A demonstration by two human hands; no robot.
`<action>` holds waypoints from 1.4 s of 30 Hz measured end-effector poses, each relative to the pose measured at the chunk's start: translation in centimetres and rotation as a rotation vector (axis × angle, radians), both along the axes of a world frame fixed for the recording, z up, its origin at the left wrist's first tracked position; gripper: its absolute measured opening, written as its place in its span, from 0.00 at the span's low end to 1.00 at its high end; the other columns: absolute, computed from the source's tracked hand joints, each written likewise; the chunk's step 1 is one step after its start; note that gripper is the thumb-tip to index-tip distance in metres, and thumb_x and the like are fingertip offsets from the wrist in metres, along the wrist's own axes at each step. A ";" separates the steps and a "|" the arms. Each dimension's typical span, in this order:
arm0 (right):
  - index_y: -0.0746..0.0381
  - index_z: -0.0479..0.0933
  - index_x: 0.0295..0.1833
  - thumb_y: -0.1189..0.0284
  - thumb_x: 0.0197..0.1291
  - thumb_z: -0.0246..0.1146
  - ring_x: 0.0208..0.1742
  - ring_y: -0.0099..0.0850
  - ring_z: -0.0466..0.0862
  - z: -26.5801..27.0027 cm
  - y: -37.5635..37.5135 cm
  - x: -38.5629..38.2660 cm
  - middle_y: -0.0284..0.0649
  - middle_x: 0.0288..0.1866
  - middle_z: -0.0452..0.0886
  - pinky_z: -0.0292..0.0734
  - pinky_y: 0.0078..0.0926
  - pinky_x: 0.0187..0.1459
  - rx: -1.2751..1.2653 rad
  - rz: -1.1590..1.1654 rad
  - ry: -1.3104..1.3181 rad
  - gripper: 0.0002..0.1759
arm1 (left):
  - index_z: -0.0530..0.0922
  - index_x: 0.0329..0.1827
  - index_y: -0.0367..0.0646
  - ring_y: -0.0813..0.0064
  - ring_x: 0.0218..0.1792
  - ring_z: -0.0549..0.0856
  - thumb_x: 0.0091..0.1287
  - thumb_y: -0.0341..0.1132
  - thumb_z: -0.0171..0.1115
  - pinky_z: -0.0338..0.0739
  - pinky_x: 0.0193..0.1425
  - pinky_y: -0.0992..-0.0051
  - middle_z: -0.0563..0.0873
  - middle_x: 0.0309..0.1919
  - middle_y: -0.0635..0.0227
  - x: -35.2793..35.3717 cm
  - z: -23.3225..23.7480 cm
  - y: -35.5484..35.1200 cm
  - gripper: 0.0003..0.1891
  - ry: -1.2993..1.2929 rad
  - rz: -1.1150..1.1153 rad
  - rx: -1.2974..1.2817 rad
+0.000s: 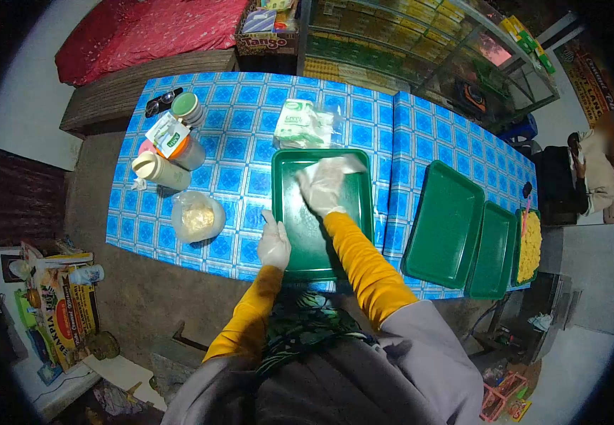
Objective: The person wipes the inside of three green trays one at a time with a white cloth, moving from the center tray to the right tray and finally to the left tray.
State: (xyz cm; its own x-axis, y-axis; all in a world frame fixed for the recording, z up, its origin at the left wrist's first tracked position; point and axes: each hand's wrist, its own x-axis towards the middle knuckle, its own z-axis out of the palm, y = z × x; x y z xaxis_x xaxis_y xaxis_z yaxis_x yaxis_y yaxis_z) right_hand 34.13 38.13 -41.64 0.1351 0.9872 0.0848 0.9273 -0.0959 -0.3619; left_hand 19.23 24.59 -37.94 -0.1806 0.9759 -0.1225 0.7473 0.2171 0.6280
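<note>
A green tray [307,248] lies in front of me on the blue checked tablecloth. My right hand [323,185], in a white glove, presses a white cloth or tissue [353,166] onto the upper part of the tray. At the tray's left edge is my left hand [274,244], also gloved, with its fingers pointing up along the rim. Just beyond the tray sits a white and green packet [296,122] in clear plastic. Faint marks show on the tray's shiny bottom.
Right of me are a large green tray [445,225], a narrower one [492,251] and yellow food [529,246] in another tray. Leftward stand a cream tumbler [159,171], a knotted plastic bag [198,217], stacked tubs [187,108] and glasses [163,103]. A person [597,170] is at far right.
</note>
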 end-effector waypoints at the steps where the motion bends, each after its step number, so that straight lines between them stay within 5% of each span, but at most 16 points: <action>1: 0.75 0.53 0.79 0.40 0.70 0.52 0.84 0.62 0.42 -0.2 -1.1 0.0 0.70 0.82 0.45 0.33 0.53 0.82 0.083 0.221 0.003 0.51 | 0.50 0.82 0.39 0.41 0.44 0.84 0.81 0.42 0.46 0.78 0.49 0.53 0.83 0.47 0.42 0.1 -0.1 -0.2 0.32 0.004 -0.002 -0.010; 4: 0.70 0.61 0.77 0.43 0.69 0.56 0.82 0.63 0.51 0.4 -4.2 0.8 0.72 0.80 0.52 0.41 0.54 0.80 0.091 0.402 0.167 0.45 | 0.49 0.81 0.39 0.37 0.42 0.84 0.80 0.41 0.46 0.79 0.46 0.47 0.84 0.43 0.38 0.1 -1.0 -0.2 0.31 0.015 -0.014 0.062; 6: 0.67 0.64 0.76 0.45 0.70 0.55 0.81 0.64 0.52 -0.1 -4.1 2.1 0.72 0.79 0.54 0.44 0.57 0.79 0.112 0.026 -0.045 0.42 | 0.49 0.80 0.38 0.37 0.42 0.84 0.80 0.41 0.44 0.79 0.47 0.47 0.84 0.42 0.37 -0.4 -0.9 0.6 0.31 0.012 0.006 0.091; 11: 0.71 0.62 0.76 0.50 0.69 0.58 0.81 0.68 0.49 -0.8 0.0 -1.8 0.75 0.78 0.54 0.42 0.64 0.78 0.173 0.071 -0.004 0.42 | 0.51 0.78 0.34 0.36 0.40 0.84 0.81 0.44 0.38 0.78 0.46 0.46 0.84 0.38 0.37 -0.3 0.2 0.6 0.29 -0.034 0.002 -0.081; 12: 0.71 0.61 0.76 0.52 0.68 0.58 0.81 0.68 0.50 -0.8 -0.1 -2.3 0.73 0.78 0.54 0.42 0.63 0.78 0.199 0.153 -0.022 0.42 | 0.61 0.79 0.39 0.35 0.45 0.82 0.81 0.43 0.45 0.77 0.49 0.51 0.83 0.44 0.36 -0.1 0.5 0.3 0.28 -0.102 0.061 -0.050; 17: 0.71 0.62 0.76 0.64 0.66 0.58 0.80 0.59 0.58 -2.8 0.9 -4.7 0.65 0.78 0.60 0.48 0.51 0.80 0.259 0.532 0.006 0.36 | 0.56 0.81 0.42 0.35 0.40 0.82 0.82 0.41 0.47 0.75 0.44 0.49 0.83 0.41 0.35 -0.5 -0.3 0.6 0.28 -0.105 0.028 -0.005; 20: 0.74 0.60 0.76 0.64 0.69 0.55 0.80 0.53 0.61 1.5 0.1 -3.4 0.61 0.77 0.64 0.52 0.46 0.79 0.072 0.650 0.069 0.36 | 0.57 0.80 0.38 0.36 0.42 0.82 0.81 0.43 0.45 0.76 0.47 0.49 0.84 0.43 0.36 -0.2 -0.3 0.1 0.29 -0.092 0.007 0.092; 25: 0.70 0.62 0.75 0.61 0.71 0.53 0.78 0.53 0.64 2.0 -12.6 -0.2 0.60 0.75 0.66 0.56 0.47 0.77 0.101 1.018 0.058 0.34 | 0.63 0.78 0.42 0.37 0.47 0.82 0.81 0.48 0.38 0.76 0.55 0.49 0.84 0.45 0.37 0.7 0.3 0.9 0.28 -0.208 0.097 -0.020; 29: 0.68 0.68 0.70 0.61 0.71 0.52 0.77 0.53 0.66 4.5 -10.6 2.4 0.60 0.72 0.69 0.57 0.49 0.76 0.167 0.906 -0.006 0.29 | 0.61 0.79 0.41 0.36 0.46 0.82 0.80 0.46 0.41 0.75 0.53 0.47 0.84 0.43 0.38 0.2 0.6 0.6 0.28 -0.114 0.084 -0.022; 31: 0.68 0.73 0.66 0.61 0.71 0.54 0.76 0.50 0.67 3.5 -6.1 1.8 0.58 0.69 0.73 0.58 0.53 0.75 0.441 0.490 -0.241 0.26 | 0.61 0.79 0.41 0.36 0.45 0.82 0.80 0.44 0.42 0.75 0.51 0.47 0.84 0.41 0.38 0.0 -0.5 0.5 0.28 -0.080 0.047 0.019; 33: 0.68 0.75 0.64 0.61 0.70 0.54 0.76 0.47 0.68 4.5 0.7 -1.5 0.55 0.66 0.76 0.59 0.55 0.72 -0.353 0.628 -0.036 0.25 | 0.61 0.79 0.41 0.36 0.43 0.82 0.80 0.44 0.43 0.75 0.50 0.47 0.84 0.40 0.39 -0.1 -1.0 0.3 0.28 -0.048 0.018 0.020; 35: 0.67 0.74 0.65 0.59 0.70 0.52 0.76 0.47 0.68 0.0 0.3 -2.1 0.52 0.67 0.76 0.58 0.52 0.73 0.297 0.762 -0.156 0.27 | 0.61 0.79 0.39 0.38 0.42 0.82 0.81 0.44 0.43 0.75 0.48 0.48 0.83 0.39 0.39 0.0 -1.0 0.2 0.28 -0.040 0.010 0.101; 37: 0.65 0.72 0.70 0.55 0.72 0.49 0.77 0.47 0.66 4.4 1.6 0.0 0.51 0.74 0.71 0.55 0.49 0.75 0.174 0.785 -0.240 0.30 | 0.63 0.78 0.40 0.39 0.40 0.82 0.81 0.44 0.44 0.76 0.47 0.49 0.83 0.38 0.40 -0.3 -1.9 0.5 0.27 -0.033 0.032 0.132; 39: 0.64 0.67 0.75 0.51 0.72 0.49 0.79 0.46 0.64 8.4 0.6 2.7 0.51 0.79 0.64 0.52 0.49 0.77 -0.288 0.689 -0.232 0.35 | 0.66 0.76 0.40 0.40 0.40 0.82 0.81 0.45 0.46 0.75 0.48 0.50 0.83 0.38 0.40 -0.2 -1.7 0.3 0.26 -0.141 0.098 0.118; 40: 0.64 0.63 0.77 0.47 0.71 0.51 0.80 0.48 0.62 2.9 -0.3 5.2 0.51 0.81 0.61 0.48 0.50 0.79 -0.026 0.566 -0.249 0.39 | 0.68 0.75 0.39 0.40 0.42 0.82 0.80 0.45 0.47 0.74 0.50 0.49 0.83 0.38 0.41 0.0 -1.3 0.1 0.26 -0.152 0.133 0.168; 42: 0.72 0.61 0.77 0.45 0.71 0.50 0.82 0.54 0.58 1.9 -2.0 9.2 0.59 0.79 0.61 0.44 0.50 0.80 0.008 0.420 -0.245 0.44 | 0.68 0.75 0.39 0.40 0.45 0.82 0.80 0.45 0.48 0.74 0.52 0.51 0.84 0.40 0.40 0.2 -1.1 0.7 0.26 -0.132 0.123 0.148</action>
